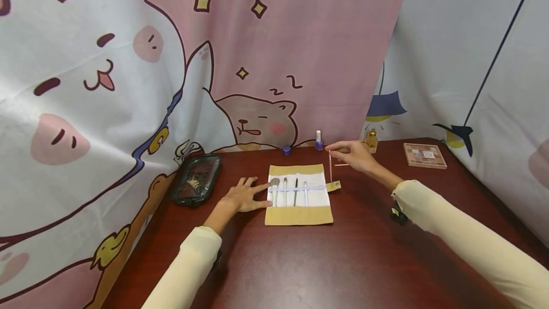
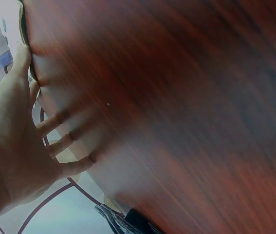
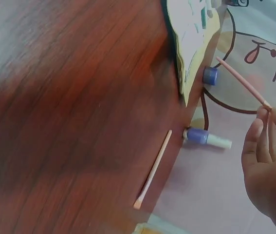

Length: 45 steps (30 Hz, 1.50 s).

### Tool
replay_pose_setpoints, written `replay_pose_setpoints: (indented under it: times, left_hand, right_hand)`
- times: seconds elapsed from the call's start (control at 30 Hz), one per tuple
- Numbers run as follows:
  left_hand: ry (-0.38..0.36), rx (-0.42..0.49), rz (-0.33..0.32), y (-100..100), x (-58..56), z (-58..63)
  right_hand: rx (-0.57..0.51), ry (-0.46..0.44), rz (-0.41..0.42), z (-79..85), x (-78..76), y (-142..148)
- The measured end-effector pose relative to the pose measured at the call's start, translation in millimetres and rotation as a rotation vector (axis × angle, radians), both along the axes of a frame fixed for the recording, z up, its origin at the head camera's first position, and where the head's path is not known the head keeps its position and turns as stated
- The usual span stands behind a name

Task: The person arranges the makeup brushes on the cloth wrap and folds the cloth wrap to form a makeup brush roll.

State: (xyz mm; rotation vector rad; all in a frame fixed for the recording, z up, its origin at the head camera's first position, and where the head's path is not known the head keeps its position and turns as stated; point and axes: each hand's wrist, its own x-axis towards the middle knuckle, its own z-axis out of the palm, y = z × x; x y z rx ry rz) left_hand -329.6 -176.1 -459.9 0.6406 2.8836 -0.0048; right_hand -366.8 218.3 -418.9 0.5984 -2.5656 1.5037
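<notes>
A yellow and white cloth brush roll [image 1: 299, 216] lies unrolled on the table, with several makeup brushes [image 1: 285, 192] tucked under its lilac band. At its left edge my left hand [image 1: 242, 197] rests with fingers spread, thumb and index finger touching the cloth. Beyond its right side, my right hand [image 1: 353, 155] pinches a thin pink makeup brush [image 1: 330, 168] by its upper end, the other end pointing down. In the right wrist view this held brush [image 3: 242, 80] is clear of the table. A second thin pink brush [image 3: 153, 169] lies on the tabletop near that hand.
Purple nail polish [image 1: 319, 141] and a small purple jar [image 1: 286, 149] stand at the back edge. A yellow bottle [image 1: 371, 140] is behind my right hand, with a palette [image 1: 424, 155] farther right. At left lies a black-edged clear pouch [image 1: 197, 179]. Patterned curtains border the table [image 1: 291, 261].
</notes>
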Motion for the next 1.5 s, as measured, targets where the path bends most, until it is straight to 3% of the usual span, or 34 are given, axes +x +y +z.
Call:
replay_pose_setpoints:
  times: [0.43,0.93,1.5]
  left_hand:
    - [0.002,-0.009,0.002,1,0.3,-0.8]
    - [-0.004,-0.003,0.006,1,-0.2,-1.2]
    - [0.000,-0.002,-0.001,0,-0.9,-1.7]
  right_hand:
    - [0.038,-0.013,-0.074,-15.2,-12.1,-31]
    - [0.072,0.038,-0.075,-32.0,-21.0,-47]
    - [0.258,0.082,0.060,-52.7,-11.6,-47]
